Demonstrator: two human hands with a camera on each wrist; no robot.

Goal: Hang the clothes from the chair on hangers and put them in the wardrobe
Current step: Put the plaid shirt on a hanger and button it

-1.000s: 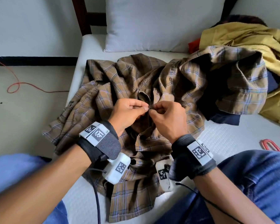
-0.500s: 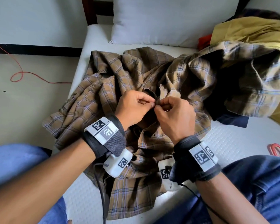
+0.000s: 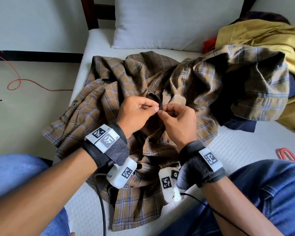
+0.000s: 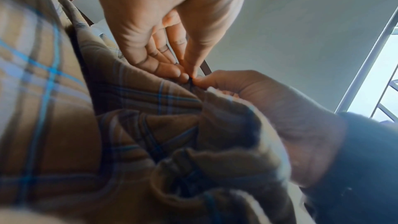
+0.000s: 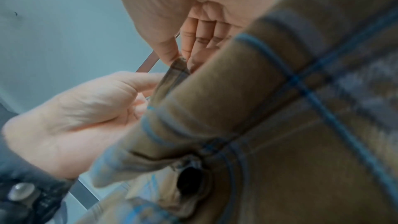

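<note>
Right now both of your hands are pinching the front edge of the plaid shirt [image 3: 140, 82], which lies crumpled on the white mattress [image 3: 237, 145] between your knees: your left hand [image 3: 134, 113] holds one side of the placket between thumb and forefinger, and your right hand [image 3: 177, 120] nips the facing strip just beside it, fingertips almost touching. Whether a button sits between them cannot be made out; the wrist views show only a narrow fold of cloth in the pinch. The hold is small, so a sideways tug probably slips the fabric out of one hand and you lose the spot. Pulling hard could strain the stitching or pop a button. The shirt is bunched, with one sleeve thrown up over the yellow garment [image 3: 266, 36] and a dark piece beneath, so lifting it from here likely drags those clothes along or off the mattress. No hanger is clearly in view, though a red loop [image 3: 285, 154] lies at the mattress's edge near your right knee, so check one is within reach before you lift.
</note>
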